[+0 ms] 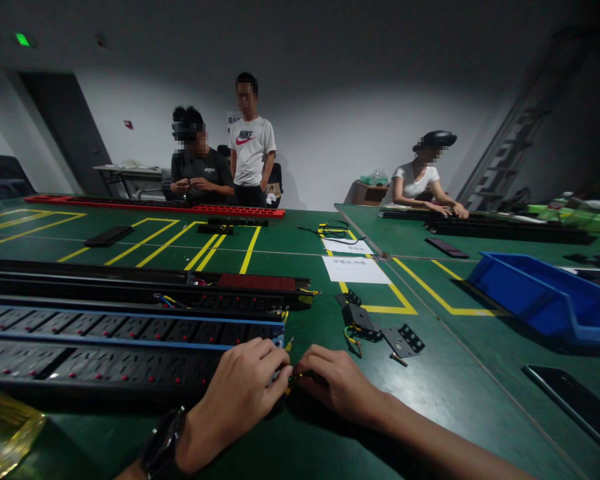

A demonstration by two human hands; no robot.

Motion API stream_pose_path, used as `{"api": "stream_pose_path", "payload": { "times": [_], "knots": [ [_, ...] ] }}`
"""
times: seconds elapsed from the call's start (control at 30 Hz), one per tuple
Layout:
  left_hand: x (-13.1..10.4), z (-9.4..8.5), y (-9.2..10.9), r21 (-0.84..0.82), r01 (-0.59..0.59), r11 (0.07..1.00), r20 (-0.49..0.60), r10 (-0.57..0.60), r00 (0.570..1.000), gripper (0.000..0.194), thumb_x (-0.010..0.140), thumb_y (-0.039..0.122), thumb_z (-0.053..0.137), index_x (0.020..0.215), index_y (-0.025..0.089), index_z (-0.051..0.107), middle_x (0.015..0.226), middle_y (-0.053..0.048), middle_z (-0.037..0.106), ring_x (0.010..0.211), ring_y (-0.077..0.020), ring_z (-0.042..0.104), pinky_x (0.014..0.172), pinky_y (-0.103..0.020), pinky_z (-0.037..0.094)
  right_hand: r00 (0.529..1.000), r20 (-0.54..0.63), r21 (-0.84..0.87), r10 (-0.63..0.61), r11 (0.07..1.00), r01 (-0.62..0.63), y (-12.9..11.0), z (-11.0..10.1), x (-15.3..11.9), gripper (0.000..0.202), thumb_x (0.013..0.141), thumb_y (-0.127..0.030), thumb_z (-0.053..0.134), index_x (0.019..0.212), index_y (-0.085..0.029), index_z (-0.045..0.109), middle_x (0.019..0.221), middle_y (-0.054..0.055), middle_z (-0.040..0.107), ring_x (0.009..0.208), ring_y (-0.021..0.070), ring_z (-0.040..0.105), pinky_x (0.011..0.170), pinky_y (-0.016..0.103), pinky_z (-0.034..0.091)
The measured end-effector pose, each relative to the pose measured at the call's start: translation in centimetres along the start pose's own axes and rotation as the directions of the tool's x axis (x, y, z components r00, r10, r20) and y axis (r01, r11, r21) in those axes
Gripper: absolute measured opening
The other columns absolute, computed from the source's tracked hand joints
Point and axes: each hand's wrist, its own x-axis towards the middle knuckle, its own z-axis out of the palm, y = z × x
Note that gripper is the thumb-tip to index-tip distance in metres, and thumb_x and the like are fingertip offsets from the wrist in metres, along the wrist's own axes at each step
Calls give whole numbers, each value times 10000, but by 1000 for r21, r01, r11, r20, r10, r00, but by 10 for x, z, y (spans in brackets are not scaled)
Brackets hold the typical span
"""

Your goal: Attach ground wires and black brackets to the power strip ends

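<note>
Long black power strips (130,333) with rows of sockets and small red parts lie side by side, stretching from the left edge to the middle. At the right end of the nearest one, my left hand (245,380) is closed, thumb and fingers pinched together; what lies in them is hidden. Facing it, my right hand (337,385) is closed too, its fingertips pinching at a short yellow wire (300,375). The fingertips of both hands nearly meet. A black bracket (360,320) with a yellow-green wire, a flat perforated plate (404,340) and a screw (398,361) lie beyond my right hand.
A blue bin (540,293) and a phone (575,400) are on the right. White paper sheets (357,270) lie mid-table among yellow tape lines. Clear yellowish plastic (7,430) sits at front left. Two people (203,167) are across the table, another person (420,180) at far right.
</note>
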Motion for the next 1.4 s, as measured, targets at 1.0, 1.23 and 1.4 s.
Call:
{"api": "stream_pose_path", "payload": {
  "times": [1.0,1.23,1.4],
  "knots": [
    [0,-9,10,259,-219,941,76,206,976,282,920,457,757,1021,219,646,972,-47,686,887,-294,590,746,-410,406,999,-15,-60,-40,997,39,-4,-3,1,144,963,-168,552,1050,-213,658,910,47,694,717,161,612,591,254,408],
    [0,-7,10,244,-224,944,54,217,975,193,937,382,734,950,216,636,919,-31,677,860,-274,580,738,-406,382,998,-40,-85,-40,996,37,1,0,-2,131,1020,-204,535,1076,-217,654,903,40,705,715,155,633,603,248,414],
    [0,-6,10,247,-225,943,31,224,974,154,931,344,724,947,217,638,921,-34,679,852,-272,585,731,-406,381,997,-32,-120,-71,990,67,6,0,-5,244,1113,-294,461,1068,-205,684,900,47,729,719,155,659,615,254,443]
  ]
}}
